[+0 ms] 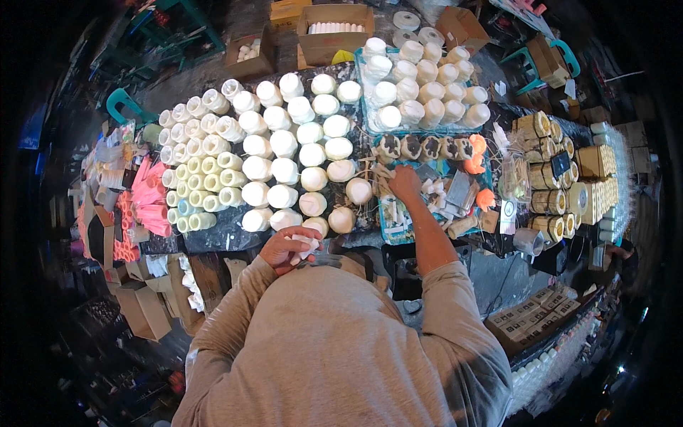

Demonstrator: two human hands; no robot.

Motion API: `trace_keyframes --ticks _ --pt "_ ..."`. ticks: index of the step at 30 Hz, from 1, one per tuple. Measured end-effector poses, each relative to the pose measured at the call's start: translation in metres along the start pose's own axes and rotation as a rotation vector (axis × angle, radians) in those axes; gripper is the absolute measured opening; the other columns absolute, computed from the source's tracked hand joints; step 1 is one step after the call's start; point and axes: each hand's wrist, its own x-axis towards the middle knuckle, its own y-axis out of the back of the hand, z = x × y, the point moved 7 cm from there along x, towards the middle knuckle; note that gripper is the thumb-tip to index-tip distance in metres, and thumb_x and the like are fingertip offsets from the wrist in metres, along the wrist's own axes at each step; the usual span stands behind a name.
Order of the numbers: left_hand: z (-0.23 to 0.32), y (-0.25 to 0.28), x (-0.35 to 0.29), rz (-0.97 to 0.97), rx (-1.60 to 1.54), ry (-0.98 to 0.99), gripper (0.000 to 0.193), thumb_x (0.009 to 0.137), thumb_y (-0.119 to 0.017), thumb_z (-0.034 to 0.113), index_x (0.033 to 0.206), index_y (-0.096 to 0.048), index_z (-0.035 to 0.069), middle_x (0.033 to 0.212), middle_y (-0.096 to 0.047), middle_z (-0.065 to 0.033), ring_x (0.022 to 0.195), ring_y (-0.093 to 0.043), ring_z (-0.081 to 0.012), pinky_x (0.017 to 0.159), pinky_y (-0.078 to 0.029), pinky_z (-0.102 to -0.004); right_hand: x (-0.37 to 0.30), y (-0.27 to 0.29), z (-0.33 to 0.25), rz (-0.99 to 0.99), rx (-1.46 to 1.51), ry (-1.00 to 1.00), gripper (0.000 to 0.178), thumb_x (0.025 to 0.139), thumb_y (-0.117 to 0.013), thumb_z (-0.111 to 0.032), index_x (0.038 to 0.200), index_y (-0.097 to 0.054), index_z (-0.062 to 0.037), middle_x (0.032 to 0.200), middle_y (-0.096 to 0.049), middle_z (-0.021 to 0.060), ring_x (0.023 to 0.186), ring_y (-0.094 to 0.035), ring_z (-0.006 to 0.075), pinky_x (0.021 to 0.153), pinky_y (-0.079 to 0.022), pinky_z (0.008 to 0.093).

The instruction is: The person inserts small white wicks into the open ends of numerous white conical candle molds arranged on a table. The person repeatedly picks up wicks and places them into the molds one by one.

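Note:
My left hand (290, 249) is closed around a small crumpled white piece (307, 245), perhaps cloth or paper, just in front of my body at the table's near edge. My right hand (406, 183) reaches forward to the left side of a blue tray (390, 229). Its fingers are bent together beside some thin beige strips (381, 173); what they grip is too small to make out. Between the hands stand rows of white rounded cylinders (283, 171). A row of dark-topped pale pieces (430, 148) lies just beyond my right hand.
More white cylinders fill a blue tray (364, 107) at the back. Pink tubes (151, 199) and cream hollow cylinders (192, 183) crowd the left. Orange pieces (474, 156), gold-tan cylinders (549, 203) and a clear cup (528, 242) sit right. Cardboard boxes (334, 46) stand beyond the table.

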Motion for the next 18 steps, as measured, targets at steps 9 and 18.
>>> trace_keyframes --ticks 9,18 --pt "0.004 0.008 -0.003 0.047 0.044 -0.029 0.025 0.081 -0.072 -0.006 0.106 -0.071 0.0 0.119 -0.068 -0.015 0.1 -0.073 -0.0316 0.074 -0.063 -0.0385 -0.015 -0.011 0.081 -0.201 1.079 -0.152 0.015 0.101 -0.072 -0.021 0.104 -0.063 -0.0095 0.088 -0.065 0.0016 0.078 -0.065 0.0123 0.056 -0.052 0.0279" --pt "0.024 -0.021 0.015 -0.068 0.116 -0.12 0.027 0.085 -0.077 0.0 0.112 -0.071 -0.001 0.11 -0.07 -0.0125 0.094 -0.072 -0.0256 0.079 -0.061 -0.0388 -0.081 0.068 0.02 -0.307 1.507 -0.106 0.016 0.102 -0.069 -0.018 0.113 -0.064 -0.0078 0.089 -0.065 0.0007 0.075 -0.063 0.011 0.054 -0.047 0.026"
